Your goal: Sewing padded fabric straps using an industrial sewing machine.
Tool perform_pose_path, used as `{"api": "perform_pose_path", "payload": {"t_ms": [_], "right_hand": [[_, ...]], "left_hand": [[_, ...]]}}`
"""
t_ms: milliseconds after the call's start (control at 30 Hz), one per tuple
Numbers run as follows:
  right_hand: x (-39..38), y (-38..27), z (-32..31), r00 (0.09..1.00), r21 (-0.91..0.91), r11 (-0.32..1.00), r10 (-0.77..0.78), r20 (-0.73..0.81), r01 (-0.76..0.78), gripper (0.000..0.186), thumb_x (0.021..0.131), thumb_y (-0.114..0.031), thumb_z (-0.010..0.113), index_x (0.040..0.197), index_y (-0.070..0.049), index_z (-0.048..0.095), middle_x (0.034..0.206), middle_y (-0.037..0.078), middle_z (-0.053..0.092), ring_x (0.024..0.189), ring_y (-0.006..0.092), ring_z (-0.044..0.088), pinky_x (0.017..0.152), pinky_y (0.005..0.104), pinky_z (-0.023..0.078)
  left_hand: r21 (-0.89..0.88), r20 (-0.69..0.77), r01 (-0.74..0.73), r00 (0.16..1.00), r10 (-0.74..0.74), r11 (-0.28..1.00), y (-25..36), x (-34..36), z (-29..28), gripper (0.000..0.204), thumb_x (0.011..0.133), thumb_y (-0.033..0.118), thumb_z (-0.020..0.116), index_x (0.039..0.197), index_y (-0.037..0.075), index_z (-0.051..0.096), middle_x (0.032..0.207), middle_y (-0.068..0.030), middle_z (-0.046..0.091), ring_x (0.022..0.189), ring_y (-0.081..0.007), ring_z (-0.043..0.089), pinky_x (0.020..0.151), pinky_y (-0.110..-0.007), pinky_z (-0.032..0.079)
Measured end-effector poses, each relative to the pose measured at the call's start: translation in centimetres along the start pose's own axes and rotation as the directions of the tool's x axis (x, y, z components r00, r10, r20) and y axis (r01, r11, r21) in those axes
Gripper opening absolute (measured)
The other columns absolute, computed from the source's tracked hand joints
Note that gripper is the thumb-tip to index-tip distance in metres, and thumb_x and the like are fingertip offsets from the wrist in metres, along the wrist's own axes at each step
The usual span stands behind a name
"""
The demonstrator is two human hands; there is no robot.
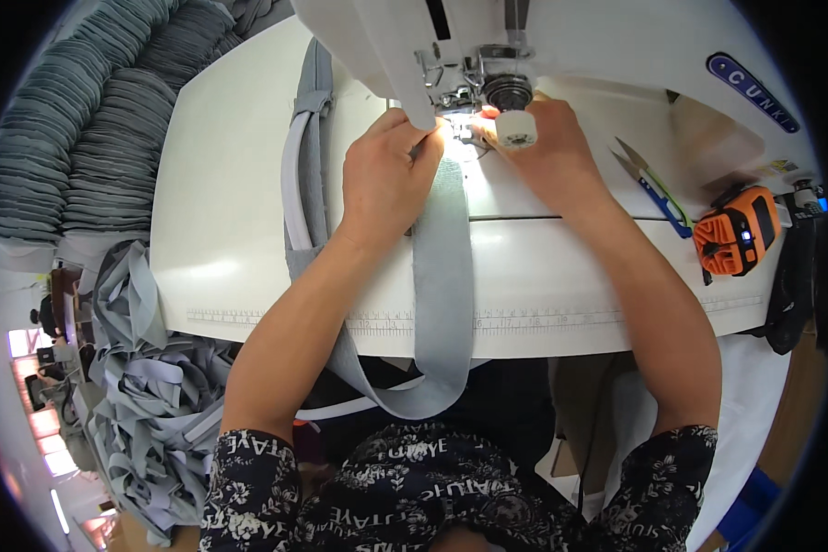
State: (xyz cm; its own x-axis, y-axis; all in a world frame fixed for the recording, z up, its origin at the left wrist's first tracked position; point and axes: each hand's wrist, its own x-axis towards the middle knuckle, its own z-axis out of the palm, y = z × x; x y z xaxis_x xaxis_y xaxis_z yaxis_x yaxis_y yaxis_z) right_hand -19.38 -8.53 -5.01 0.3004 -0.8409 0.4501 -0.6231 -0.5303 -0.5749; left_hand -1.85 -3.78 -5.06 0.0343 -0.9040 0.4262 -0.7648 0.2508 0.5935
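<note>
A grey fabric strip (443, 267) runs up the white sewing table to the lit needle area of a sewing machine (607, 46). My left hand (386, 179) is closed at the strip's upper end, thumb and forefinger pinched just left of the needle. From the right, my right hand (552, 147) reaches in behind the round white knob (516, 129), its fingers bent toward the needle. Those fingertips are partly hidden, and what they pinch is too small to make out. The strip hangs over the table's front edge in a loop by my lap.
Thread snips (655, 191) and an orange device (738, 232) lie at the right. A grey band with white edging (294, 184) lies left of my left hand. Stacked grey fabric pieces (115, 129) and a heap of loose strips (161, 396) fill the left side.
</note>
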Motion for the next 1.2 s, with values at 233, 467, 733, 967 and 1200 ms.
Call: {"api": "perform_pose_path", "payload": {"t_ms": [233, 467, 733, 967, 1200], "right_hand": [[0.1, 0.4, 0.2, 0.999, 0.118, 0.993, -0.031, 0.020, 0.028, 0.020, 0.079, -0.021, 0.064, 0.079, -0.002, 0.070, 0.076, 0.015, 0.064, 0.074, 0.0319, 0.062, 0.071, 0.0424, 0.049], [0.3, 0.9, 0.7, 0.996, 0.237, 0.971, -0.012, 0.088, -0.009, 0.021, 0.077, -0.021, 0.063, 0.087, -0.005, 0.073, 0.075, 0.016, 0.064, 0.073, 0.0325, 0.062, 0.073, 0.0421, 0.050], [0.0, 0.0, 0.6, 0.998, 0.147, 0.989, 0.024, 0.063, -0.033, 0.022, 0.075, -0.023, 0.065, 0.076, -0.001, 0.067, 0.072, 0.019, 0.061, 0.071, 0.0347, 0.061, 0.072, 0.0430, 0.050], [0.7, 1.6, 1.9, 0.987, 0.263, 0.961, 0.050, 0.152, -0.089, 0.036, 0.077, -0.036, 0.068, 0.075, 0.000, 0.065, 0.067, 0.016, 0.062, 0.064, 0.0322, 0.061, 0.062, 0.0407, 0.049], [0.8, 1.2, 1.2, 0.967, 0.204, 0.963, 0.132, 0.219, -0.178, 0.036, 0.077, -0.035, 0.067, 0.074, 0.001, 0.064, 0.062, 0.013, 0.060, 0.057, 0.0253, 0.057, 0.059, 0.0363, 0.047]], "left_hand": [[0.023, 0.024, -0.004, 1.000, 0.003, 1.000, 0.2, 0.1, 0.1, 0.016, 0.085, 0.015, 0.063, 0.095, 0.006, 0.070, 0.090, -0.0087, 0.066, 0.071, -0.0270, 0.063, 0.065, -0.036, 0.050], [0.056, 0.042, -0.018, 0.999, 0.015, 0.998, 0.2, 0.2, 0.1, 0.018, 0.087, 0.020, 0.062, 0.097, 0.008, 0.071, 0.090, -0.0081, 0.066, 0.072, -0.0269, 0.064, 0.064, -0.037, 0.050], [0.086, 0.043, -0.008, 0.999, 0.004, 0.996, 0.6, 0.1, 0.0, 0.019, 0.089, 0.022, 0.061, 0.095, 0.008, 0.071, 0.091, -0.0069, 0.066, 0.074, -0.0275, 0.064, 0.064, -0.038, 0.050], [0.113, 0.014, -0.083, 0.997, 0.082, 0.990, 0.0, 0.3, 0.5, 0.018, 0.087, 0.019, 0.063, 0.094, 0.005, 0.071, 0.091, -0.0079, 0.067, 0.070, -0.0246, 0.063, 0.063, -0.035, 0.049], [0.132, 0.026, -0.085, 0.996, 0.082, 0.988, -0.2, 0.3, 0.5, 0.019, 0.087, 0.023, 0.061, 0.095, 0.010, 0.073, 0.094, -0.0062, 0.068, 0.077, -0.0280, 0.066, 0.069, -0.038, 0.053]]}}
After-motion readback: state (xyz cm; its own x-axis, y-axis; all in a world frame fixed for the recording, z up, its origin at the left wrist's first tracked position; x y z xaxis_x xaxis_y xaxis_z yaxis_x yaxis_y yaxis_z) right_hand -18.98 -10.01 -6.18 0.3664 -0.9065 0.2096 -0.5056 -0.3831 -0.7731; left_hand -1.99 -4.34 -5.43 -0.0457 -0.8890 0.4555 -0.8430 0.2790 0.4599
